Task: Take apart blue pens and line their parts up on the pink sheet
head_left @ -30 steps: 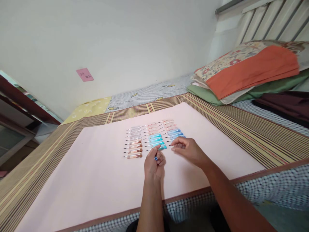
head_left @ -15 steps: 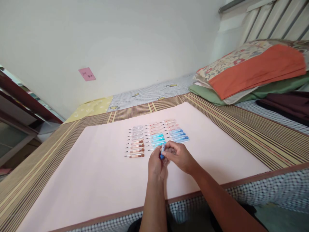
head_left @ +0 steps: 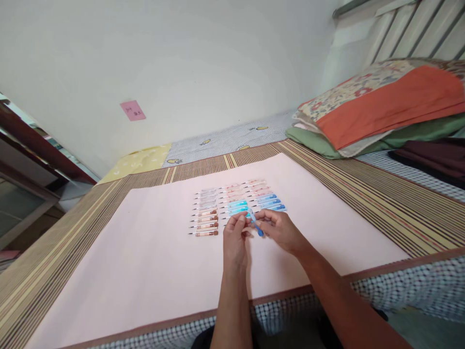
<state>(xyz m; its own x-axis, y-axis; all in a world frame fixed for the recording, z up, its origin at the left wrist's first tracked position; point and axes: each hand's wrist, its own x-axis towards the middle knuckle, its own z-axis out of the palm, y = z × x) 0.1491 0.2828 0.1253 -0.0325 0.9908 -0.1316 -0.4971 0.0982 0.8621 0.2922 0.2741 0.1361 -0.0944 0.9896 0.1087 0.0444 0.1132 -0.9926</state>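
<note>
A slim blue pen, light and see-through along its upper part with a darker blue end, is tilted between my two hands. My right hand pinches its middle between thumb and fingers. Beside it, my left hand is closed, its thumb and fingertips pressed together at the pen's upper part. Just beyond lie neat columns of pens with dark tips pointing left: brown ones, turquoise ones, blue ones, pale pink ones and clear ones. My hands hide part of the nearest turquoise and blue rows.
A large pale pink sheet lies under the pens on a striped mat. Folded bedding with an orange band is stacked at the right, near dark folded cloth. A pink note is on the wall behind.
The blue pen has turned from nearly upright to a slant, its dark end now lower right. My hands have drawn slightly apart, the right one moving a little rightward.
</note>
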